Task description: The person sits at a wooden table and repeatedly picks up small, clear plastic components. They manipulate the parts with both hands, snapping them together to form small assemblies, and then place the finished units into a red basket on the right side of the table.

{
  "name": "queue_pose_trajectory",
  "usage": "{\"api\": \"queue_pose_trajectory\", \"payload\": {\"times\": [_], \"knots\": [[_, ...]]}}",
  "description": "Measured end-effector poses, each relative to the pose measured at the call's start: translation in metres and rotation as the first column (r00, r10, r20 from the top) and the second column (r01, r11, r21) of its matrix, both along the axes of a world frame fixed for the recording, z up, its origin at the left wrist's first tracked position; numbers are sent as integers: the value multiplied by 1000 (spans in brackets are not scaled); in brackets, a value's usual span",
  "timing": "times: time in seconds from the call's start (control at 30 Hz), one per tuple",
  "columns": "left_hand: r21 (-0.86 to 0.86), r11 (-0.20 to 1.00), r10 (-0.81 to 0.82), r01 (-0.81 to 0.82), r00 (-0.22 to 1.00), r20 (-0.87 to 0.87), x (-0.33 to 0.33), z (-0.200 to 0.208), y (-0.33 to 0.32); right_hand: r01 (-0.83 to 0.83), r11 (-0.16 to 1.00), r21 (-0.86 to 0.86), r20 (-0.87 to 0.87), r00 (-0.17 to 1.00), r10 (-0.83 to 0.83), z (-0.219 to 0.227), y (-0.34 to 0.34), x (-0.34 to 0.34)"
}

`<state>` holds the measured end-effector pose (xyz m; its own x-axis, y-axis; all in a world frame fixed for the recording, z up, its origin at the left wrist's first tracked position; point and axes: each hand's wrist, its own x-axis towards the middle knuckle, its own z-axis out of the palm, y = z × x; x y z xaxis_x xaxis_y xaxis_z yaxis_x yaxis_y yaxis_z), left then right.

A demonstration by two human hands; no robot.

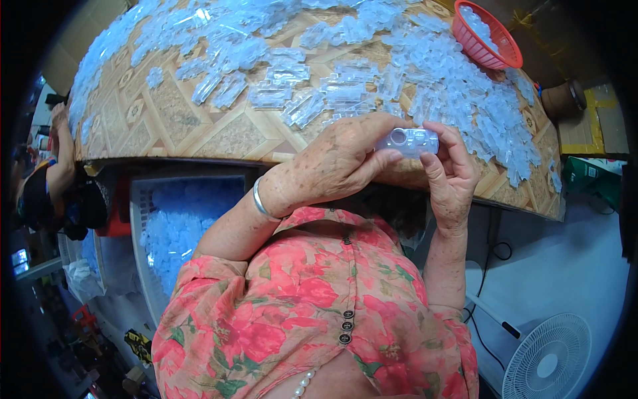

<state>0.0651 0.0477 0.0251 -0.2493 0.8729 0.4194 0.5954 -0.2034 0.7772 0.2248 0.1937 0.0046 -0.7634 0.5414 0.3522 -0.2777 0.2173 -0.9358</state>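
Centre of frame, just above desk (pixel 219 143) edge: small clear plastic piece (pixel 407 141) held between both hands, long axis running left-right across frame. Left hand (pixel 339 163) clenched on its left end, thumb + fingers wrapped over; right hand (pixel 452 176) pinching right end, fingertips on top, thumb below. Both grips touching piece, neither nearer. Piece clear of desk, not resting on it. Upper frame: more clear pieces spread over patterned top; red basket (pixel 488 40) upper right. Crate of same pieces lower left, fan lower right.

bright, even daylight, sharp at centre, with fisheye bending and a black vignette at the rim.
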Motion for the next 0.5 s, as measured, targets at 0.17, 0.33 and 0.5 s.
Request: {"api": "queue_pose_trajectory", "payload": {"times": [0.17,0.33,0.5], "knots": [[84,995,61,-57,996,-57,4,-4,3,14,1000,-5,-2,1000,-14,-5,-3,-1],[48,994,95,-93,995,-40,10,-13,4,28,999,29,3,1000,-28,-3,-3,-2],[67,989,138,-134,989,-51,7,-18,4,-4,1000,-21,174,985,8,-4,2,-2]]}}
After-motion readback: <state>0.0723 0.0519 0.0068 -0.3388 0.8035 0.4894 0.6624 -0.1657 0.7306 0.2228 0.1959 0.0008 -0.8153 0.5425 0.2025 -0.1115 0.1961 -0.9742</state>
